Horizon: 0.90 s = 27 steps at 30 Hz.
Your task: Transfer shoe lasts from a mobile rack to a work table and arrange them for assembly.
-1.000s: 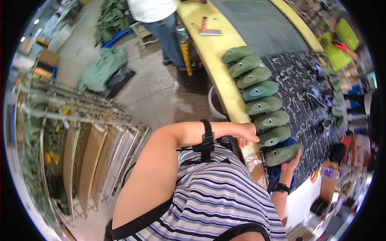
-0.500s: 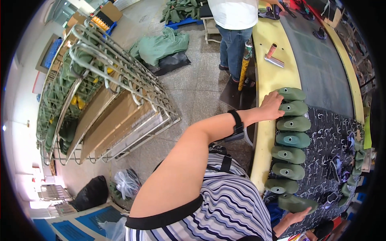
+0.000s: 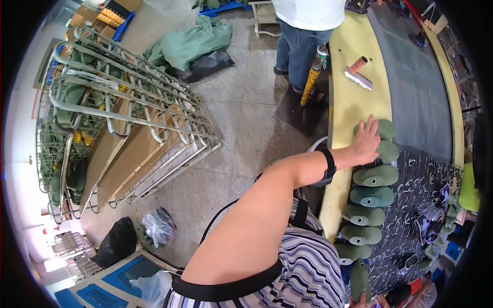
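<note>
Green shoe lasts (image 3: 375,175) stand side by side in a row along the near-left edge of the black patterned cloth (image 3: 405,205). Over the far end of the row, my left hand (image 3: 363,142) lies with its fingers stretched out, touching the two farthest lasts and partly hiding them; the farthest last (image 3: 386,129) shows beyond the fingertips. At the near end, low in the picture, my right hand (image 3: 361,299) grips a green last (image 3: 360,277) by its lower end. Only the fingertips of that hand show. The held last points lengthwise away from me, beside the nearest last of the row.
A yellow edge (image 3: 359,100) borders the grey belt (image 3: 418,102); a metal tool with a reddish handle (image 3: 358,77) rests on it. Another person (image 3: 308,31) stands beyond. To the left is a wire rack (image 3: 138,138) holding boards and lasts. Purple shoe parts (image 3: 423,228) lie on the cloth.
My left hand has spread its fingers over the far lasts. My right hand has turned its last from crosswise to lengthwise and brought it nearer. The view has shifted slightly.
</note>
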Each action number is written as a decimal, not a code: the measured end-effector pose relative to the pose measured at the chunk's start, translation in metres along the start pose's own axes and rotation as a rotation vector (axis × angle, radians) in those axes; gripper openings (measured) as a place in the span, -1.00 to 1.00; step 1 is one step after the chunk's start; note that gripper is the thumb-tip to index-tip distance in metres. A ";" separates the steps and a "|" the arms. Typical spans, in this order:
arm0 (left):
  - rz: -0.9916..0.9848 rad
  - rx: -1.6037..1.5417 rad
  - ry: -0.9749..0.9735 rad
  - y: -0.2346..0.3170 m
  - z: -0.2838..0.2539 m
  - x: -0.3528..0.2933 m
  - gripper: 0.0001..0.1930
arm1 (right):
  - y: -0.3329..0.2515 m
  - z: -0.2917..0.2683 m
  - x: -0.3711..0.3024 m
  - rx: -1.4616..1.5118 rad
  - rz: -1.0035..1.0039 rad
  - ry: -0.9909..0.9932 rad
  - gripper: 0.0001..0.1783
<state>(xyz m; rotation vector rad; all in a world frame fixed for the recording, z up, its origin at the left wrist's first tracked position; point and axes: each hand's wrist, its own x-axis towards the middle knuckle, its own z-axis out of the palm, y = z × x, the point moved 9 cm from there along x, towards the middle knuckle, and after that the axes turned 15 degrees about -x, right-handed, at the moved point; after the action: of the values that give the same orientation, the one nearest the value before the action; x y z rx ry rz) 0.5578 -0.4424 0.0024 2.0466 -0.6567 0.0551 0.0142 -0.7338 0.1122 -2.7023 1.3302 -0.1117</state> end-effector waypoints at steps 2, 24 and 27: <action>-0.020 0.009 -0.017 -0.018 0.002 0.017 -0.55 | 0.009 0.003 -0.002 0.036 0.071 -0.021 -0.53; 0.304 0.059 -0.022 -0.002 -0.027 -0.015 -0.52 | -0.008 0.033 -0.024 0.503 0.452 -0.116 -0.60; 0.281 -0.152 -0.114 0.041 0.009 -0.059 -0.50 | 0.001 0.031 -0.042 0.518 0.468 -0.076 -0.59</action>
<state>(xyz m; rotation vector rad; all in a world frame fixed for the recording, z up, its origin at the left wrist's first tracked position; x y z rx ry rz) 0.4857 -0.4410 0.0124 1.8102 -0.9868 0.0495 -0.0088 -0.6989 0.0814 -1.9115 1.6022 -0.2599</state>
